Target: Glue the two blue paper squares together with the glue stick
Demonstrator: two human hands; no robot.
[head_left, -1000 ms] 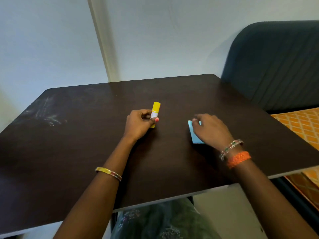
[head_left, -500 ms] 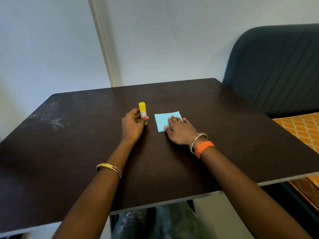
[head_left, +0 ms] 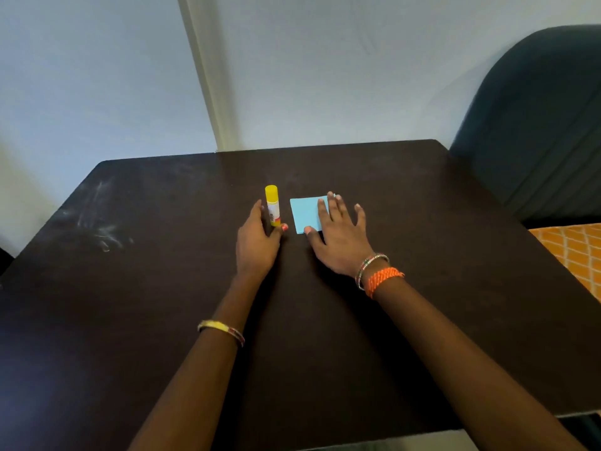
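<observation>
While our left hand loosens off the upright, still-capped glue | right hand lies flat, sliding paper closer | gluing unstarted.

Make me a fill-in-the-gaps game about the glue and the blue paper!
1. The glue stick has a ____ cap.
2. The right hand lies flat on the ____ paper.
3. The glue stick stands ____ on the dark table.
4. The left hand is beside the ____ stick.

Missing words: yellow; blue; upright; glue
</observation>
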